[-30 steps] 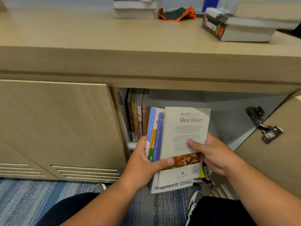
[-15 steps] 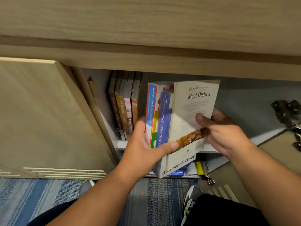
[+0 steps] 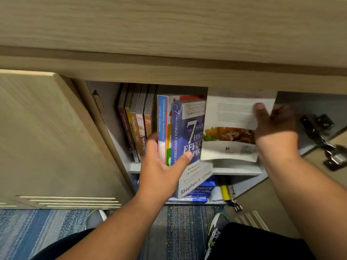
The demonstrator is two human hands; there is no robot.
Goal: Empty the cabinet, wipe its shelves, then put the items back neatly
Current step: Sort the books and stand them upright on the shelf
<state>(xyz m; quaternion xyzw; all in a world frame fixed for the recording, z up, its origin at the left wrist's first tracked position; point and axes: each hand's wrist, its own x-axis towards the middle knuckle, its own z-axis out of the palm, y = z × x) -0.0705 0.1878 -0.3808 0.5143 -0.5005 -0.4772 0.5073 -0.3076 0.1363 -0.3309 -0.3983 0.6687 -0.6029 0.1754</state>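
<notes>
Restocking the cabinet (image 3: 109, 102) | my left hand (image 3: 159, 166) clamps the 7 Habits book (image 3: 189, 132) and bad-bosses paperback (image 3: 162, 124) at the upper shelf (image 3: 234, 170) lip | right hand (image 3: 276, 126) pinches a cookbook (image 3: 229, 128) just inside | slim books (image 3: 135, 124) already shelved; refill about midway, I judge.

The left hand (image 3: 159, 166) and right hand (image 3: 276, 126) are bare, as are the left forearm (image 3: 112, 229) and right forearm (image 3: 308, 199) down to the frame's edge. Dark legwear (image 3: 262, 244) covers both legs, black on the right, nearer navy on the left. The right shoe (image 3: 216, 231) is a grey sneaker with white and lime-green striping. The left shoe (image 3: 95, 215) shows a grey toe with white and green trim.
</notes>
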